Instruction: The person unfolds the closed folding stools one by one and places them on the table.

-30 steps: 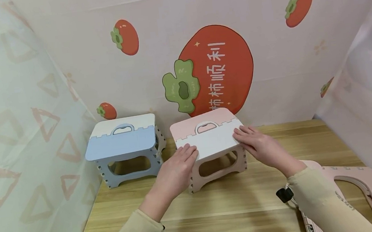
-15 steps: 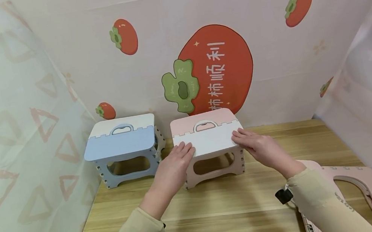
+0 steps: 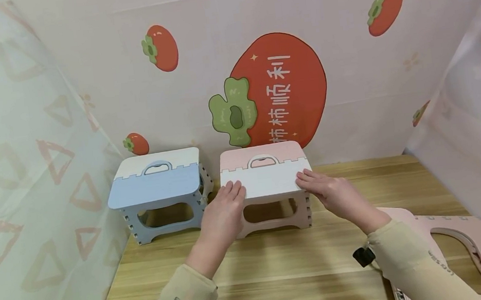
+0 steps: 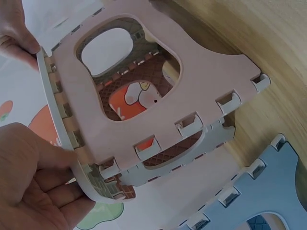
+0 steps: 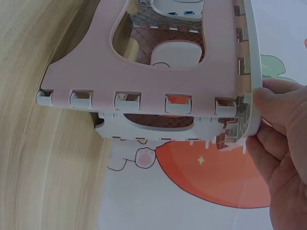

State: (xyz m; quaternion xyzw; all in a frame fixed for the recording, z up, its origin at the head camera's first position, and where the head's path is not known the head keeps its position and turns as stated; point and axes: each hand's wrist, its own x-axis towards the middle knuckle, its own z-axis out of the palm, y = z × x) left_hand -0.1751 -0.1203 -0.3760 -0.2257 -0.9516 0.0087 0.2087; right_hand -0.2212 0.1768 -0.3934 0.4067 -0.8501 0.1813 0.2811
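Observation:
A pink and white folding stool (image 3: 265, 179) stands unfolded on its legs, its top a pink half behind a white half with a white handle between. My left hand (image 3: 225, 210) holds the left front corner of that top. At the right front corner, my right hand (image 3: 333, 191) grips the edge. In the left wrist view the left hand's thumb (image 4: 48, 153) lies against the rim, with its fingers curled by the corner. The right wrist view has the right hand (image 5: 288, 139) at the opposite corner, thumb and fingers at the rim.
Left of it stands a blue and white folding stool (image 3: 156, 185), also unfolded. Another pink stool (image 3: 464, 229) lies at the right front of the wooden table (image 3: 289, 277), partly behind the right sleeve. A printed cloth wall (image 3: 351, 118) rises behind.
The pink and white stool has turned, so its front edge now lies nearly level in the head view. It has shifted slightly left and back, with both hands moving along.

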